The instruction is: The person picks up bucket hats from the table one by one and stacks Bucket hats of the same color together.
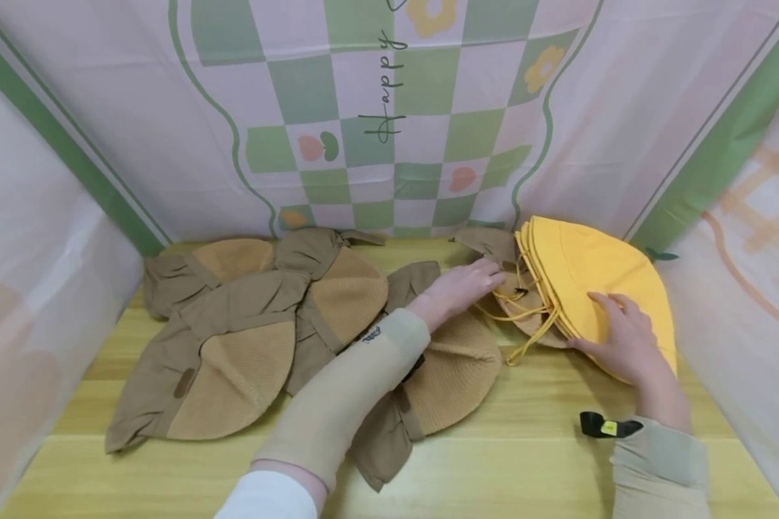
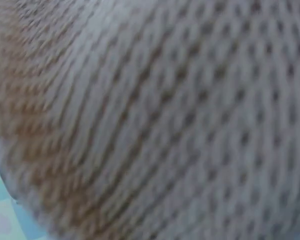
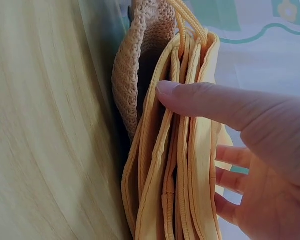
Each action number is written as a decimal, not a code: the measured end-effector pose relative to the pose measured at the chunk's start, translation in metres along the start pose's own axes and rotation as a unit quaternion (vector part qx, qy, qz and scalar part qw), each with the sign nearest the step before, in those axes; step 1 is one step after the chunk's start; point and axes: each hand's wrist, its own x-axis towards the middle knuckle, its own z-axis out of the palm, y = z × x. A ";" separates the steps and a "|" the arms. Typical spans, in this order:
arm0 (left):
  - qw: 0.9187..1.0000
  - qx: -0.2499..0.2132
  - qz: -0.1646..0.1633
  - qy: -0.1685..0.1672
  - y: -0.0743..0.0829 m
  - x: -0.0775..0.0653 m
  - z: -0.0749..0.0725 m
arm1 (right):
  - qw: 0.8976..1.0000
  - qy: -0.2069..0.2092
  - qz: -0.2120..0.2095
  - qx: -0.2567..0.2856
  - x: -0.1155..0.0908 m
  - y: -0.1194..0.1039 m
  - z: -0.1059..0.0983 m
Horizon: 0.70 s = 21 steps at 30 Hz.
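A stack of yellow bucket hats [image 1: 571, 267] lies at the right over a brown hat [image 1: 480, 238], its brim edges to the left. My right hand [image 1: 626, 335] grips the stack; in the right wrist view the thumb [image 3: 195, 100] lies across the brim edges, the other fingers behind. Yellow cords [image 1: 532, 324] trail from the brims. My left hand [image 1: 464, 288] reaches to the brown hat and the cords, its fingertips beside them; what they hold is hidden. Close-up woven fabric [image 2: 165, 110] fills the left wrist view.
Several brown hats with tan woven brims and cloth neck flaps, one nearest the front left [image 1: 234, 375], lie overlapping across the left and middle of the wooden table [image 1: 493, 476]. A printed curtain [image 1: 363, 79] stands behind, with cloth walls at both sides.
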 end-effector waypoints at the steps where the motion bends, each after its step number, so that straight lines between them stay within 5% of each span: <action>1: 1.000 -0.003 0.007 0.002 -0.001 -0.001 -0.003 | 1.000 0.003 -0.006 0.004 0.000 0.001 0.000; 7: 0.999 0.001 0.033 -0.008 -0.007 -0.005 -0.015 | 0.999 0.019 -0.034 0.024 0.001 0.005 0.001; 15: 0.997 -0.059 0.043 -0.031 -0.013 -0.005 -0.026 | 0.999 0.023 -0.024 0.039 0.000 0.001 -0.003; 21: 0.996 -0.071 0.043 -0.045 -0.012 -0.005 -0.026 | 1.000 0.009 -0.015 0.004 0.002 -0.009 0.002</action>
